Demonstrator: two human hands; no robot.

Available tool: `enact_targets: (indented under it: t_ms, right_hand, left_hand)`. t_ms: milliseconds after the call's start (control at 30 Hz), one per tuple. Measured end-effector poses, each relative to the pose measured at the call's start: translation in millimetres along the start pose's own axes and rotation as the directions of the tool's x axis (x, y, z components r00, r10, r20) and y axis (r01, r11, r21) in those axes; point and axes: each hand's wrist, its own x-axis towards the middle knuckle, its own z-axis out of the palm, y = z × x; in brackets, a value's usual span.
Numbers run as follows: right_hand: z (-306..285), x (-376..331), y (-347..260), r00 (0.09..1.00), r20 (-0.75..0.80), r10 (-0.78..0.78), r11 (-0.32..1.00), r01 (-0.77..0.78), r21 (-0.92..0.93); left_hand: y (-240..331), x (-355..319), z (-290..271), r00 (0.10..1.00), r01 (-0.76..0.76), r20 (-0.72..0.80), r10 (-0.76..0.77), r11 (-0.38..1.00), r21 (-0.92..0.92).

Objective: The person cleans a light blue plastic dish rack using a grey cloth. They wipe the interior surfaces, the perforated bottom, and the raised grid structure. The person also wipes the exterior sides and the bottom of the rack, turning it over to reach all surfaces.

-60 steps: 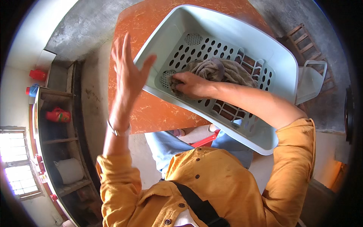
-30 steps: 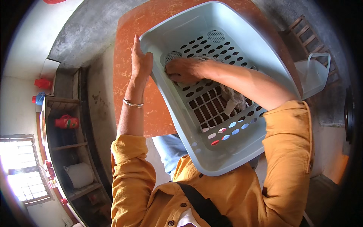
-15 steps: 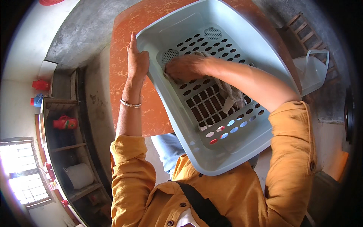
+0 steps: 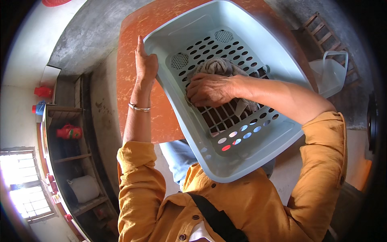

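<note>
— Past the near bench (image 4: 163,117) edge, how is the pale-blue basket (image 4: 234,168) placed?
— Overhung; steady bracing is advised.
— And inside, the right hand (image 4: 209,89)?
— Curled onto grey cloth (image 4: 219,66), bunched over the slotted floor; even pressure is best applied.
— Farther, the left hand (image 4: 146,66)?
— Set against the rim; whether gripped cannot be told.

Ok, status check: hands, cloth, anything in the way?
Left hand at the pale blue basket's left rim. Right hand on the bunched grey-brown cloth, inside. Right forearm passes over, hiding part of the cloth.
</note>
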Motion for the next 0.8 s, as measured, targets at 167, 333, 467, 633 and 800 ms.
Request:
enact_targets:
  t_ms: [167,333,467,633,800]
  right_hand:
    - [-16,14,29,0.937,0.300,0.178,0.977,-0.133,-0.166]
    - [-9,26,52,0.898,0.213,0.385,0.861,-0.266,-0.434]
    - [1,24,53,0.912,0.157,0.378,0.893,-0.315,-0.320]
    - [-8,6,0,0.940,0.221,0.261,0.965,-0.254,-0.061]
    - [-5,-1,1,0.967,0.145,0.208,0.977,-0.213,0.020]
  left_hand:
    - [-5,0,-1,0.999,-0.038,0.018,0.038,0.999,-0.015]
    - [-14,6,3,0.993,-0.118,-0.016,0.121,0.986,0.114]
    - [-16,9,3,0.999,-0.048,-0.011,0.049,0.995,0.091]
    - [2,-1,-1,0.999,0.039,-0.004,-0.039,0.999,-0.011]
    - [-16,7,3,0.987,-0.129,-0.078,0.140,0.984,0.124]
